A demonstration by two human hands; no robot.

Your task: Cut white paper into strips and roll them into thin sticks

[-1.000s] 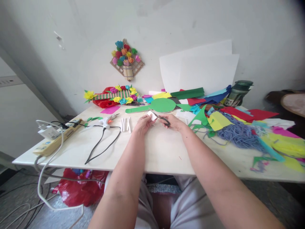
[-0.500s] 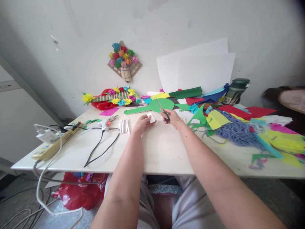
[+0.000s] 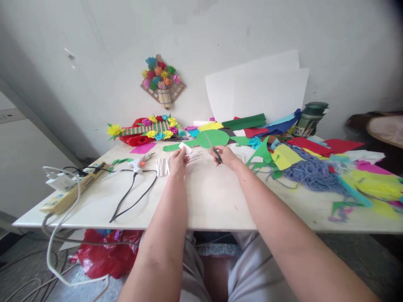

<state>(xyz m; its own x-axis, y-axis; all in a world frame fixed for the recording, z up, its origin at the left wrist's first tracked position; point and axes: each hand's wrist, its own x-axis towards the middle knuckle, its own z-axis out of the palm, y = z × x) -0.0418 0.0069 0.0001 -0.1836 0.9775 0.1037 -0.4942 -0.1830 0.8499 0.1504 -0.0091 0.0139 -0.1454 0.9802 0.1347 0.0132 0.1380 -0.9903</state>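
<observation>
My left hand [image 3: 178, 160] pinches a small white paper piece [image 3: 185, 148] above the white table [image 3: 204, 201]. A few thin white strips [image 3: 195, 156] lie just right of that hand. My right hand [image 3: 225, 156] grips a pair of scissors [image 3: 211, 144], blades pointing up and away over a green paper cutout [image 3: 201, 140]. Several white paper rolls [image 3: 163, 167] lie to the left of my left hand.
A glue gun [image 3: 140, 161] with a black cord and a power strip [image 3: 74, 186] lie at left. Coloured paper scraps and blue yarn [image 3: 315, 172] cover the right side. A paper-flower craft [image 3: 146, 128], white sheets [image 3: 261, 90] and a green jar [image 3: 310, 119] stand at the back.
My left hand moved left with the white piece, away from the scissors. My right hand tilted the scissors upward and shifted slightly left.
</observation>
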